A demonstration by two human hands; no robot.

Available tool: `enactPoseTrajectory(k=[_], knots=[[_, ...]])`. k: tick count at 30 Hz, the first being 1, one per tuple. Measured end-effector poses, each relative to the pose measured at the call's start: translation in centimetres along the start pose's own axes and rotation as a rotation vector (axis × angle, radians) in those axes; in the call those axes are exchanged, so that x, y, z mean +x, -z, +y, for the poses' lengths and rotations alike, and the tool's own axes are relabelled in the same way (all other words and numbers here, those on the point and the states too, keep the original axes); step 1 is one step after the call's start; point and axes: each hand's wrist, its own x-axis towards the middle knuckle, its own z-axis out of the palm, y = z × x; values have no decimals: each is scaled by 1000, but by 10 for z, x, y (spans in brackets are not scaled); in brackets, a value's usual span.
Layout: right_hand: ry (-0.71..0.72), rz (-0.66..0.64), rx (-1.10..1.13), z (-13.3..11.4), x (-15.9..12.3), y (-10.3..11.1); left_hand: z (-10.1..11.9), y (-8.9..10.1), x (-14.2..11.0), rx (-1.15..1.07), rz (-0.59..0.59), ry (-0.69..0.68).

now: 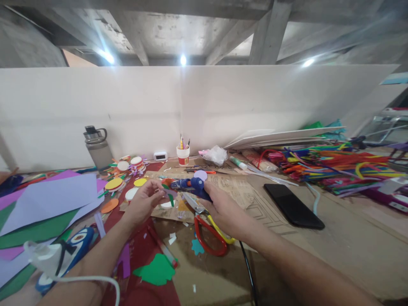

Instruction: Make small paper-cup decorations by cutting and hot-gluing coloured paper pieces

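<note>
Hands (225,208) holding paper (171,196) and glue gun (198,187), bare cardboard (353,246) beside phone (293,206)

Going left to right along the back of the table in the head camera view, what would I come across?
Bottle, small white device, cup, plastic bag, glue stick, pipe cleaners.

Three overhead lamps (183,60) glare (streaky ones); edges stretch.
</note>
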Motion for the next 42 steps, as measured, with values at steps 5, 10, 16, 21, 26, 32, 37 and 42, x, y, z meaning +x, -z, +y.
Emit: enactPoseTrajectory(k=[5,10,16,21,26,32,37,42], knots=[[14,41,-22,3,0,0,0,2,0,4,6,3],[2,13,-36,2,-1,2,1,3,2,-18,28,-12],[-17,10,51,6,0,0,2,1,0,-16,26,-7],[-11,15,59,8,0,1,2,1,-1,-4,12,6],[11,1,56,3,2,1,-2,-1,-3,24,-10,13],[2,67,74,3,0,0,0,-2,-2,13,19,17],[7,42,27,6,-1,-3,2,-2,-2,20,43,6],[5,28,93,1,1,-3,-4,-1,-3,63,-23,15]])
